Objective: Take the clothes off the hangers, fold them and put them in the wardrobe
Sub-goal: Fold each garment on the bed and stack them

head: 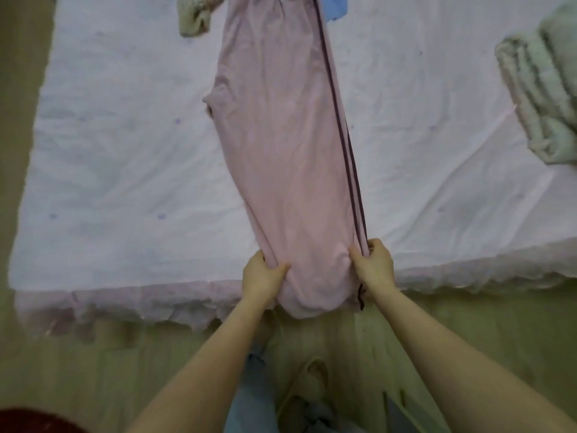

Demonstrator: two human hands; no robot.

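Note:
A pair of pink trousers [287,145] with dark side stripes lies lengthwise on the bed [118,157], legs folded together, the near end hanging over the bed's front edge. My left hand [263,276] grips the left side of that near end, thumb on top of the cloth. On the right side, my right hand [373,264] grips the edge with the dark stripes. No hanger and no wardrobe are in view.
A folded pale green garment [540,98] lies at the bed's right edge. A beige knit piece [195,17] and a blue cloth [335,6] sit at the far end. The bed's frilled hem [125,307] meets a wooden floor [93,370]; clothes lie by my feet.

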